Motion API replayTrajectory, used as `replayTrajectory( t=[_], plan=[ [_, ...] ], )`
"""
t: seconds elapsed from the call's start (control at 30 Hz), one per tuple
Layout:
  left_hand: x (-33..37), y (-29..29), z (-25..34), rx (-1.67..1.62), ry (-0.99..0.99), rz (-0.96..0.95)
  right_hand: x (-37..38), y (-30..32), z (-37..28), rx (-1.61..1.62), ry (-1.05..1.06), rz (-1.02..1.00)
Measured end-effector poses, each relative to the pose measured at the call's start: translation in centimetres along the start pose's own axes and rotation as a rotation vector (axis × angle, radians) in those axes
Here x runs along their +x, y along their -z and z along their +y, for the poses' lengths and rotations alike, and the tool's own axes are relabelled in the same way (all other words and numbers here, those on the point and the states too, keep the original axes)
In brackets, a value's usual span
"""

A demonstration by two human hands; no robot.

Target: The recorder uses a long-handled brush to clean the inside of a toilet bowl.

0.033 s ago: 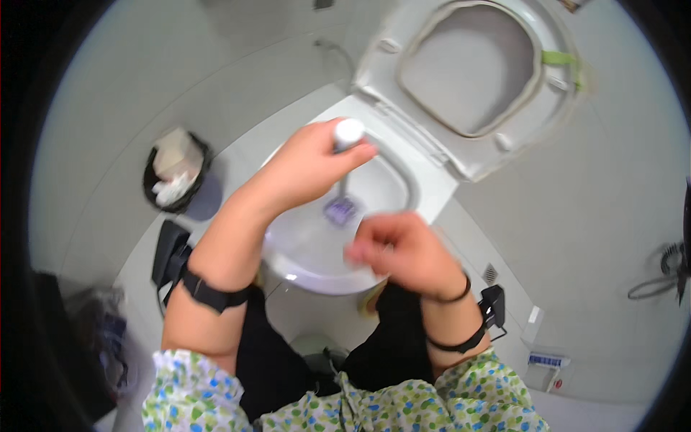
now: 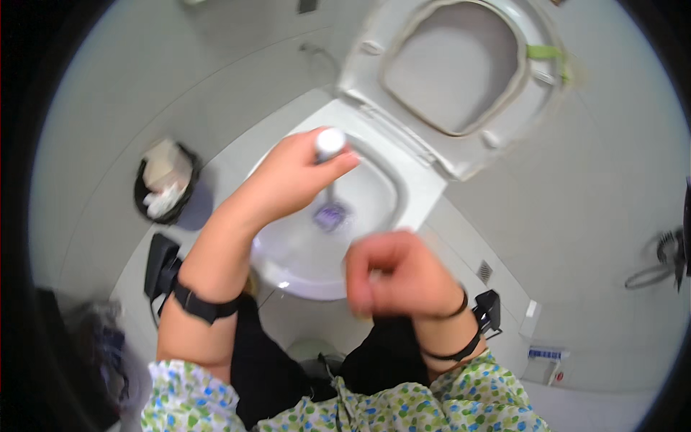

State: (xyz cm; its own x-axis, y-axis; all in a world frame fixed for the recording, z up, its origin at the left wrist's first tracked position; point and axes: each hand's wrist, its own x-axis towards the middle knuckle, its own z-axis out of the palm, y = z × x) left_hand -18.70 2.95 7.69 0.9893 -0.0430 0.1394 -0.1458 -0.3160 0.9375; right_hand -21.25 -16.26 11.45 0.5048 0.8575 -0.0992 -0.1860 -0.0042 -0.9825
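Note:
My left hand [image 2: 288,176] is wrapped round the handle of a toilet brush [image 2: 331,142], whose white top end sticks up past the thumb. Its purple head, a little blurred, is down at the bottom of the white toilet bowl [image 2: 277,277], where wet streaks show. Over the bowl's near right rim, my right hand [image 2: 414,281] hovers apart from the brush. Its fingers curl into a loose fist, smeared by motion, and I see nothing inside them.
The toilet seat [image 2: 360,65] is raised behind the bowl, with a green strip [image 2: 543,52] on its right side. A lined bin [image 2: 191,209] holding a box and crumpled tissue stands at the left. A floor drain [image 2: 484,271] and a small holder [image 2: 545,367] are at the right.
My right hand has moved down and toward me, away from the brush. The view has shifted slightly; my left hand keeps its grip on the toilet brush.

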Motion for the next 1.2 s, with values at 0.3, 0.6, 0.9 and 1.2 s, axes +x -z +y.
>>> replayTrajectory(
  t=[0.3, 0.6, 0.9, 1.2],
  plan=[
    [0.0, -1.6, 1.5, 0.013, 0.032, -0.031, -3.4, -4.4, -4.4, 0.729, 0.134, -0.742],
    [0.3, -2.1, 1.2, -0.032, 0.01, 0.003, -4.4, -3.3, -4.3, 0.756, 0.351, -0.818],
    [1.1, -2.8, 0.3, -0.07, -0.057, -0.015, -4.8, -1.7, -4.6, 0.737, 0.372, -0.731],
    [2.1, -2.4, -3.9, -0.317, 0.025, 0.013, 0.4, 3.4, -1.4, -0.545, 0.509, 0.384]
  ],
)
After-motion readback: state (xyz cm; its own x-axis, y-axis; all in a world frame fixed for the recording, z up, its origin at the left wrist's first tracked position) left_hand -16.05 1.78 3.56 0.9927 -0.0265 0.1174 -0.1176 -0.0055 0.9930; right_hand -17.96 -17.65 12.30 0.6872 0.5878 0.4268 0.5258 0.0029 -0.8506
